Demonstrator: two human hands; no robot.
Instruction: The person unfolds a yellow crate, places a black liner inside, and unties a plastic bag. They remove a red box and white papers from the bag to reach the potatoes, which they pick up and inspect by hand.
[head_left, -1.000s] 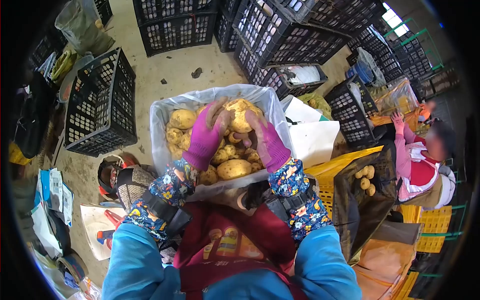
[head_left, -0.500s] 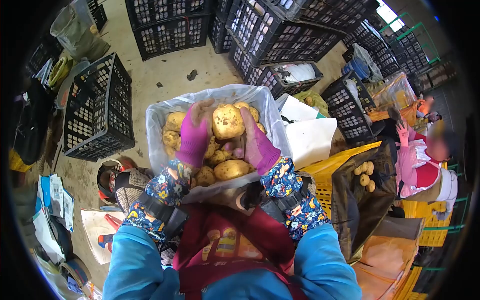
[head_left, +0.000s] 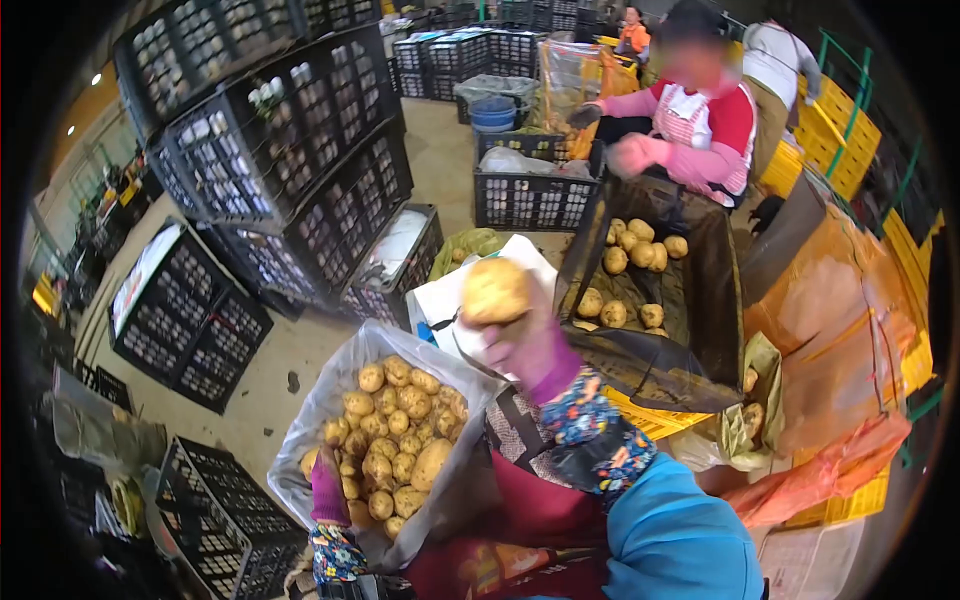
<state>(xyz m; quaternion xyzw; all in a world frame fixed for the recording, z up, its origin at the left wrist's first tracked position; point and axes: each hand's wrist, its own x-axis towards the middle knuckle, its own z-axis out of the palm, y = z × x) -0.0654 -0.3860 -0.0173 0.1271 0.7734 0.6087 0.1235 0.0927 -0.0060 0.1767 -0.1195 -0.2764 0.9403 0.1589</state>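
Observation:
My right hand (head_left: 530,350), in a purple glove with soiled fingers, grips a large yellow potato (head_left: 495,291). The potato is held up over a white sheet (head_left: 450,303), to the right of a crate with a clear plastic liner (head_left: 290,470). Many potatoes (head_left: 395,415) fill this lined crate, some with soil on their skins. At the crate's left near side is my left hand (head_left: 328,490), also gloved in purple; its fingers point in toward the potatoes and are too blurred to make out. Both wrists have floral sleeves.
To the right, a dark-lined yellow crate (head_left: 720,350) holds several potatoes (head_left: 640,245). A co-worker (head_left: 700,130) sits behind it, hands raised. Stacked black crates (head_left: 310,150) rise ahead on the left. A black crate (head_left: 220,520) stands at left, and orange sacking (head_left: 835,330) at right.
The view has turned right. My right hand has carried the large potato out of the lined crate to the right. My left hand has let go of it and moved to the crate's left side.

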